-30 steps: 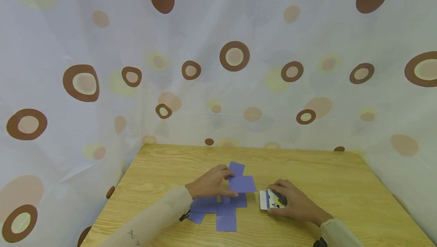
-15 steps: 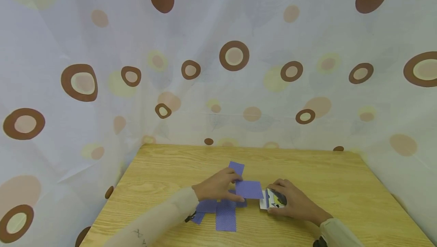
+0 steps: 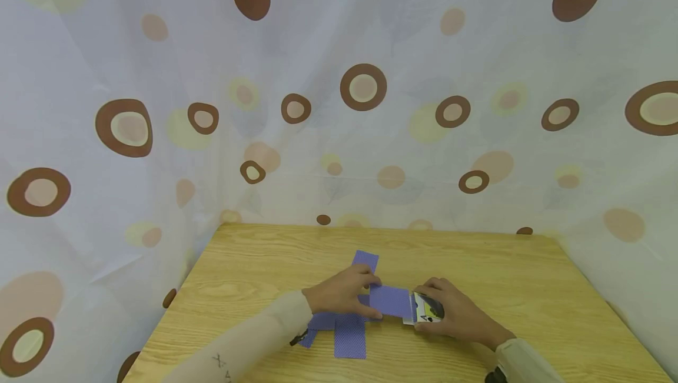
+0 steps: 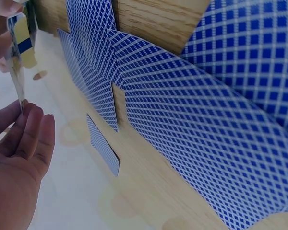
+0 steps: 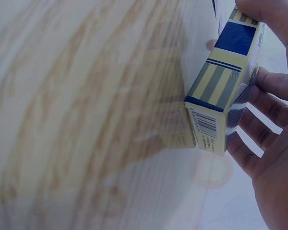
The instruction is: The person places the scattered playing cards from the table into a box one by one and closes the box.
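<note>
My left hand (image 3: 344, 293) pinches a blue-backed playing card (image 3: 391, 302) between thumb and fingers. The card's right edge meets the open end of a playing-card box (image 3: 428, 309); whether it is inside, I cannot tell. My right hand (image 3: 458, 315) grips that box from the right, with thumb and fingers on opposite sides. Its face carries a letter A, and a white flap shows at the open end. In the right wrist view, the box (image 5: 216, 76) shows cream and blue sides and a barcode. Several blue-checked cards (image 3: 350, 336) lie face down, overlapping, beneath and beside my left hand.
The wooden table (image 3: 477, 259) reaches back to a white curtain (image 3: 328, 136) patterned with brown and yellow ovals. One card (image 3: 368, 259) lies at the far end of the spread. The left wrist view shows the spread cards (image 4: 197, 120) close up.
My left hand has moved right and slightly nearer with the held card, bringing it from above the spread cards to the box's open end. My right hand and the box have stayed put.
</note>
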A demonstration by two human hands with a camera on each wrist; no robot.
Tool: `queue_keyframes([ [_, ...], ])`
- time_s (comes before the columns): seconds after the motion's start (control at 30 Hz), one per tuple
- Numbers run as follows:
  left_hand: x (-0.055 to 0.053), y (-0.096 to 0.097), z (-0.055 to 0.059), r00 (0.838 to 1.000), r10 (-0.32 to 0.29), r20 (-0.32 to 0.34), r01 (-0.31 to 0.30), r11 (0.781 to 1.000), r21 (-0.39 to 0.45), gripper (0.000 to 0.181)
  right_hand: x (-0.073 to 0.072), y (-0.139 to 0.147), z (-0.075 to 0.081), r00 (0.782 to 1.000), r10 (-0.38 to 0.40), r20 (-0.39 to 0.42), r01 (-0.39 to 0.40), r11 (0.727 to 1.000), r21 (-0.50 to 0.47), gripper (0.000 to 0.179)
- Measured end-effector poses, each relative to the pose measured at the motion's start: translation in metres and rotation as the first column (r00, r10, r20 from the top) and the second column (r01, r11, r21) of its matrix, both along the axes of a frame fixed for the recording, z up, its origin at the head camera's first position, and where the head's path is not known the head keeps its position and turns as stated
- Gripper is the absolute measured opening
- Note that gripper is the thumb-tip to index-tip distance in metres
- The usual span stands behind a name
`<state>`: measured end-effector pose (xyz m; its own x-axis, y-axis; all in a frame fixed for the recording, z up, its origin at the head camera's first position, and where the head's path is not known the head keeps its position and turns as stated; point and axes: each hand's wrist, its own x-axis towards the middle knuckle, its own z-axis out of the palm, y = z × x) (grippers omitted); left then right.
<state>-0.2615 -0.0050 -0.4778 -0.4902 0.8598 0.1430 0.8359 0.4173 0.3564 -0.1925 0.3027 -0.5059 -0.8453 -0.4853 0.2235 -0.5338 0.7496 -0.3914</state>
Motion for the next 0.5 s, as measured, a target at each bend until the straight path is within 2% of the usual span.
queue_keyframes([
  [0.5,0.001,0.013,-0.003,1.0,-0.02,0.02,0.02,1.0,-0.016,0.066,-0.004,0.003,-0.003,1.0,0.004,0.008,-0.004,1.0,-0.007,0.069],
])
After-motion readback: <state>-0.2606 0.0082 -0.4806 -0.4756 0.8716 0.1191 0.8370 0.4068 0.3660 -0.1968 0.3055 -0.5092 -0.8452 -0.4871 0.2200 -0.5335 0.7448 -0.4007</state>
